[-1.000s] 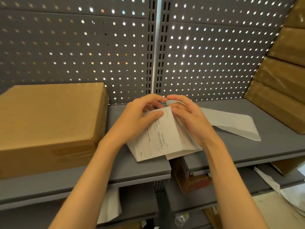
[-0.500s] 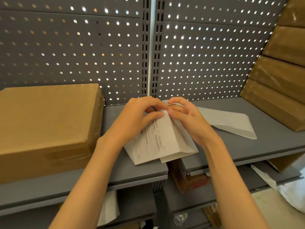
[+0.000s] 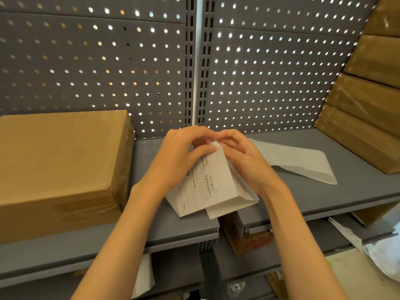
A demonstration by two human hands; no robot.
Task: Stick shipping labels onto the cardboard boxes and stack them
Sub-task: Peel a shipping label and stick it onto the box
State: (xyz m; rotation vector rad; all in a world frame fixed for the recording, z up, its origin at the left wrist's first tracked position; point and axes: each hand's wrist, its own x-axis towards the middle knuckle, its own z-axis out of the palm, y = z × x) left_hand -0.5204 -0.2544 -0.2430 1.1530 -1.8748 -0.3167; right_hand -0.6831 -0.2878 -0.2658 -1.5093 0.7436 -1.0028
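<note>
At a grey pegboard shelf (image 3: 324, 191), right of the box (image 3: 60, 161), left hand (image 3: 179, 156) and right hand (image 3: 244, 156) pinch a label (image 3: 207, 187) corner, apparently peeling its backing.

A: What stands behind the work area?
B: A grey perforated back panel (image 3: 93, 68) fills the view from nine o'clock through twelve to two; light shines through its small round holes.
A: And the pale line at twelve o'clock?
B: A slotted upright (image 3: 196, 61), splitting the panel into two bays.
A: Below that?
B: Grey metal shelves (image 3: 324, 195) run across, with lower shelves (image 3: 177, 269) toward six o'clock.
</note>
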